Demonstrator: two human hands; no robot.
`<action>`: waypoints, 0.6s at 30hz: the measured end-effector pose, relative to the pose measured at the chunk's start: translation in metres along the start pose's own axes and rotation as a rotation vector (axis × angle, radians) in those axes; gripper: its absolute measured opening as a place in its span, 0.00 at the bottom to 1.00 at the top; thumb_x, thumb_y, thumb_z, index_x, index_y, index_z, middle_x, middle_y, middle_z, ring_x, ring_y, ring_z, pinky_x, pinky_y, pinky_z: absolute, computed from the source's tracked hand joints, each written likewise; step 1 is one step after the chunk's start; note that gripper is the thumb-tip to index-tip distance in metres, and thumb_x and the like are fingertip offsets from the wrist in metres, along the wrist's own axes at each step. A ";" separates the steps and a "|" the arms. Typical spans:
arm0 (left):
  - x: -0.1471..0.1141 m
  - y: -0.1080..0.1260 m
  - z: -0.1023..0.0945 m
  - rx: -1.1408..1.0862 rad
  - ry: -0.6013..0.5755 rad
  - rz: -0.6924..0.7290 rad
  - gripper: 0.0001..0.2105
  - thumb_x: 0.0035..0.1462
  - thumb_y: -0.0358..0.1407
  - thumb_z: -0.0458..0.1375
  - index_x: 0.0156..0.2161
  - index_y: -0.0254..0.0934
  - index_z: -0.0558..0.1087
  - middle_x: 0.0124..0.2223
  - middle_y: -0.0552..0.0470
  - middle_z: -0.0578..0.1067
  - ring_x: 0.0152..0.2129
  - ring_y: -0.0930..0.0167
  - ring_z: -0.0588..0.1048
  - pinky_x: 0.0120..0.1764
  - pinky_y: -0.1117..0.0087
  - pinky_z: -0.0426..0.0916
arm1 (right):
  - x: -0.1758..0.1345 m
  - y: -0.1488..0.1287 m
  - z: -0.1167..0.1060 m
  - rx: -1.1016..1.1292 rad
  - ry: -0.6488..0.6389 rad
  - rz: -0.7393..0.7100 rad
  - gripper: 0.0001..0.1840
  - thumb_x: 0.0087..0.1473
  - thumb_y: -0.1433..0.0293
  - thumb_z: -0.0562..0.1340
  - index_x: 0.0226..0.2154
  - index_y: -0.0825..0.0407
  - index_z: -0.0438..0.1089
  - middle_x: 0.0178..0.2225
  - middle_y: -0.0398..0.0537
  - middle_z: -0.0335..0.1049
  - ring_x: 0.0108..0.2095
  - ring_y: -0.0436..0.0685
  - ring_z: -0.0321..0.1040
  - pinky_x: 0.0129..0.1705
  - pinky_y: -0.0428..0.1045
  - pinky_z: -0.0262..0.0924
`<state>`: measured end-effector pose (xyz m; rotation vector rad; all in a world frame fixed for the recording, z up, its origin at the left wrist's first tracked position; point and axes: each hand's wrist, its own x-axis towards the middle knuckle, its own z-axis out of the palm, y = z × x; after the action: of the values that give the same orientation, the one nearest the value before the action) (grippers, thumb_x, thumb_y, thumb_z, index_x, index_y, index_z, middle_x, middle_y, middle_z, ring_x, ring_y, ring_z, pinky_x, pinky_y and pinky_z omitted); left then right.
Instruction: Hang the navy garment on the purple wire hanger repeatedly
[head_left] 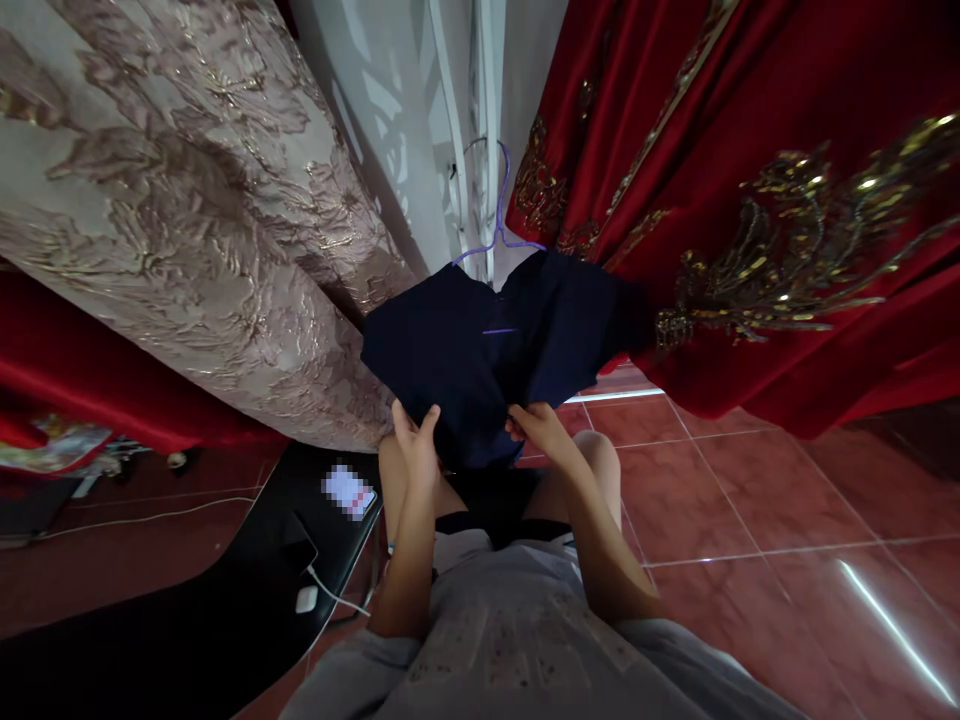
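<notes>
A dark navy garment, collared like a shirt, hangs in front of me on a purple wire hanger. My left hand is at its lower left edge, thumb and fingers apart, touching or nearly touching the cloth. On the other side, my right hand has its fingers closed on the lower front of the garment. The garment's lower part drops between my knees, and its folds are hard to make out in the dark cloth.
Beige embossed fabric hangs to the left, red fabric with gold beadwork to the right. Low on the left, a black bench carries a lit phone, a dark phone on a cable and a white case. Red tiles cover the floor.
</notes>
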<state>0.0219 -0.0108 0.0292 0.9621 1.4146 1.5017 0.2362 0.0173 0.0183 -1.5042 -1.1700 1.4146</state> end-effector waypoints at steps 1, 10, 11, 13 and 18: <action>-0.003 -0.002 0.008 0.023 0.070 0.086 0.34 0.60 0.41 0.67 0.68 0.48 0.60 0.74 0.49 0.62 0.74 0.62 0.56 0.75 0.58 0.52 | -0.003 -0.002 0.002 0.009 -0.003 -0.002 0.24 0.52 0.52 0.66 0.17 0.53 0.72 0.16 0.51 0.71 0.20 0.52 0.65 0.27 0.48 0.60; -0.019 -0.016 0.049 0.118 -0.445 0.136 0.12 0.59 0.37 0.64 0.30 0.43 0.64 0.27 0.56 0.71 0.28 0.69 0.75 0.36 0.67 0.72 | -0.018 -0.007 0.023 0.026 0.012 -0.170 0.29 0.52 0.45 0.67 0.18 0.52 0.72 0.17 0.47 0.70 0.20 0.50 0.62 0.26 0.47 0.55; -0.019 -0.015 0.050 0.130 -0.430 0.152 0.12 0.60 0.37 0.64 0.29 0.42 0.64 0.27 0.56 0.71 0.28 0.70 0.74 0.36 0.68 0.71 | -0.019 -0.008 0.021 0.040 0.000 -0.172 0.29 0.52 0.44 0.67 0.19 0.52 0.72 0.17 0.47 0.70 0.20 0.50 0.62 0.26 0.47 0.55; -0.020 -0.012 0.053 0.156 -0.401 0.179 0.13 0.62 0.37 0.62 0.29 0.41 0.64 0.26 0.56 0.70 0.27 0.71 0.73 0.36 0.69 0.69 | -0.021 -0.012 0.017 0.098 -0.053 -0.159 0.29 0.51 0.43 0.67 0.21 0.53 0.74 0.18 0.46 0.70 0.20 0.49 0.62 0.26 0.47 0.55; -0.021 -0.018 0.064 0.189 -0.283 0.249 0.10 0.62 0.40 0.62 0.30 0.40 0.69 0.27 0.56 0.72 0.27 0.71 0.73 0.36 0.69 0.70 | -0.016 -0.050 -0.001 0.265 -0.082 -0.123 0.28 0.45 0.45 0.71 0.26 0.54 0.76 0.19 0.45 0.71 0.18 0.48 0.59 0.20 0.45 0.49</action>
<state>0.0902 -0.0072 0.0164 1.4521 1.2810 1.3553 0.2313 0.0171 0.0705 -1.1819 -1.0578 1.4930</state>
